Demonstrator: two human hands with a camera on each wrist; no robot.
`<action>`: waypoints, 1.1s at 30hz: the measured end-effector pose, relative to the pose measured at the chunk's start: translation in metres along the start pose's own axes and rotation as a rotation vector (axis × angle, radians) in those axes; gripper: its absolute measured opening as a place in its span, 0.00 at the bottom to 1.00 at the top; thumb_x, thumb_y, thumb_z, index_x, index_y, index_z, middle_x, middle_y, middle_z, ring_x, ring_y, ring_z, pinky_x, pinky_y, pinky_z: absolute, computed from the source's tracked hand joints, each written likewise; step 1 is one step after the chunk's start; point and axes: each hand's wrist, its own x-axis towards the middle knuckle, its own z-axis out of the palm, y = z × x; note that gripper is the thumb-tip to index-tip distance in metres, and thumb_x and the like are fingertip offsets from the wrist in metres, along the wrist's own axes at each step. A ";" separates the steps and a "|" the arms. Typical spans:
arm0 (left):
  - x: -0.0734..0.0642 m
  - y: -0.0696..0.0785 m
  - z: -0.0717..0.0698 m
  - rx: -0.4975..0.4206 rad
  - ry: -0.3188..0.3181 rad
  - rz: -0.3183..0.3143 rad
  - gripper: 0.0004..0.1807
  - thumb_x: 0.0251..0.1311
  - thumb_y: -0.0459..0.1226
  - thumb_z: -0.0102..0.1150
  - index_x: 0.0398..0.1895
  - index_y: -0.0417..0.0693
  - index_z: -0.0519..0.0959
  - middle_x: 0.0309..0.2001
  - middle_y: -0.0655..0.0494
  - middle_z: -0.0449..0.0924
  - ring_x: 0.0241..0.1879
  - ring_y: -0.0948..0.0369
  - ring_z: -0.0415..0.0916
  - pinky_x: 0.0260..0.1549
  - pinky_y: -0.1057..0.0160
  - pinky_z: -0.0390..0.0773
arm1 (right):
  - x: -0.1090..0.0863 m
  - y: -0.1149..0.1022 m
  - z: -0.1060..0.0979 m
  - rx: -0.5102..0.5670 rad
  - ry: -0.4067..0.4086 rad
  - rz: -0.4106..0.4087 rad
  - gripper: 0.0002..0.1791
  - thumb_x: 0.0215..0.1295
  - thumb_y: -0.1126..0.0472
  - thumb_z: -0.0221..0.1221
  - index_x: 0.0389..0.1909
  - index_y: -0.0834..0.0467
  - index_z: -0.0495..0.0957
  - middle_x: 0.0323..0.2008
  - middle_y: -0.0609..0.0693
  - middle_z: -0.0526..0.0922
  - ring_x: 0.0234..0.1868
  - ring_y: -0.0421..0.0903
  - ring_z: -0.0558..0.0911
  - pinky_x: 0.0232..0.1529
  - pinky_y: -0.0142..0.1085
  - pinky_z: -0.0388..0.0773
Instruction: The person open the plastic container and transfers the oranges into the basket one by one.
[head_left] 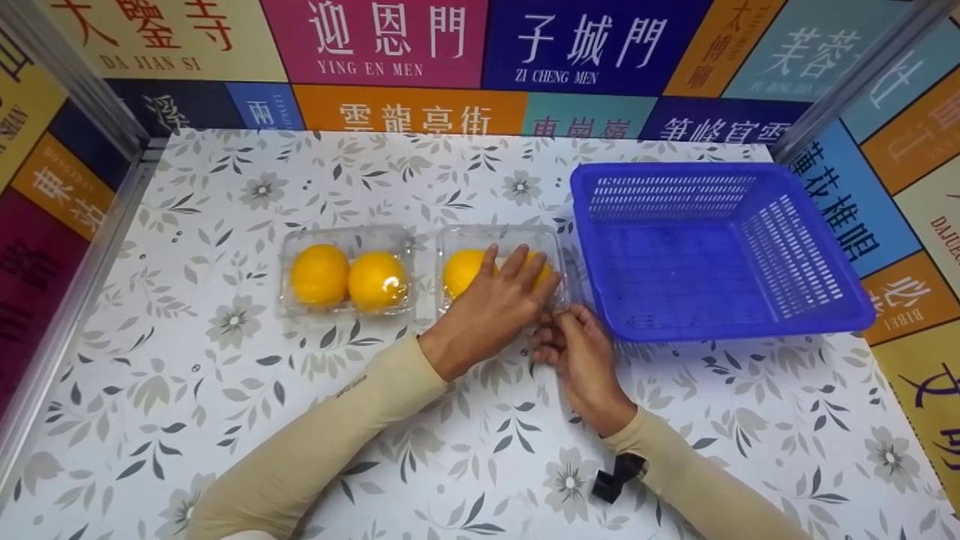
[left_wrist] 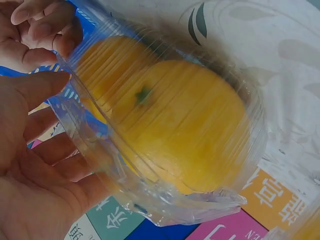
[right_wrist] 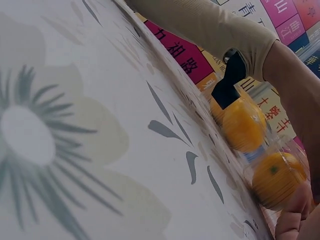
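Note:
A clear plastic clamshell box with two oranges stands in the middle of the table. My left hand lies over its lid with the fingers spread and fairly straight. At the box's front right corner, my right hand pinches the plastic edge between thumb and curled fingers. The left wrist view shows the clear box's ribbed side close up, an orange with a green stem behind it. In the right wrist view, the right hand is mostly cut off at the edge.
To the left is a second clear box, holding two more oranges. A blue slotted plastic basket stands close on the right. The table wears a floral cloth; printed panels rise behind it and at both sides.

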 end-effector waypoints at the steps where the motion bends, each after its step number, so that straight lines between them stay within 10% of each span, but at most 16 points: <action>1: -0.001 0.000 0.000 0.000 0.002 0.004 0.20 0.80 0.33 0.57 0.71 0.48 0.80 0.70 0.43 0.80 0.71 0.44 0.77 0.66 0.35 0.81 | 0.000 0.000 0.000 0.004 0.003 0.000 0.03 0.85 0.67 0.49 0.49 0.62 0.70 0.38 0.53 0.83 0.29 0.43 0.83 0.26 0.31 0.82; 33: -0.076 -0.036 -0.005 -0.032 0.029 -0.082 0.24 0.78 0.33 0.62 0.74 0.43 0.77 0.74 0.37 0.75 0.73 0.36 0.73 0.66 0.35 0.81 | -0.003 -0.001 -0.003 -0.051 0.021 0.026 0.07 0.88 0.62 0.51 0.46 0.58 0.76 0.38 0.52 0.84 0.28 0.43 0.83 0.26 0.31 0.81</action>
